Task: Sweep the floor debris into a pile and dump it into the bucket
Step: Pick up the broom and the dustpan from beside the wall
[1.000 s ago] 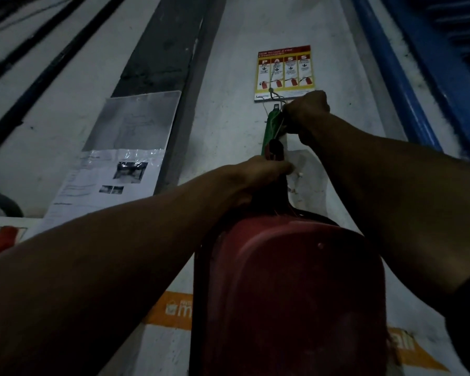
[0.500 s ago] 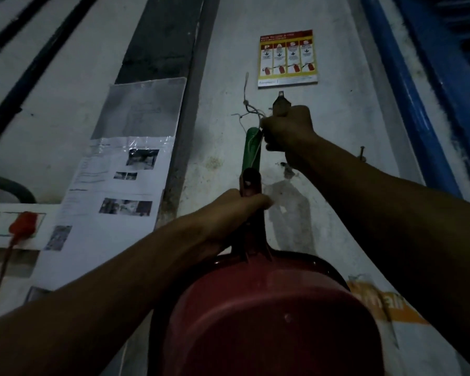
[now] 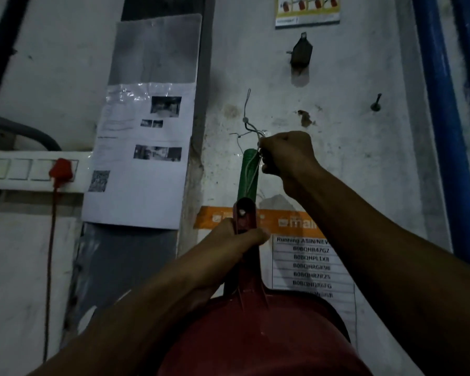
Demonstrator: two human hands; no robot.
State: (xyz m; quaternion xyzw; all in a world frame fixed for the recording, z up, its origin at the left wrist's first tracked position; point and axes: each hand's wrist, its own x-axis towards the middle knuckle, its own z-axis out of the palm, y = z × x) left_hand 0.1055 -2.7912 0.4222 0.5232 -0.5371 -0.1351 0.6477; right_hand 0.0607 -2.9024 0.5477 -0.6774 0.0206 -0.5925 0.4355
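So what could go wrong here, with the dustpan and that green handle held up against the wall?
The right hand pinches only the thin string at the top of the green handle; the string looks tangled and might slip or miss the hook above. The left hand grips the red dustpan by its narrow handle alone, so the dustpan might swing or drop. The dim light also makes the small nail easy to miss.
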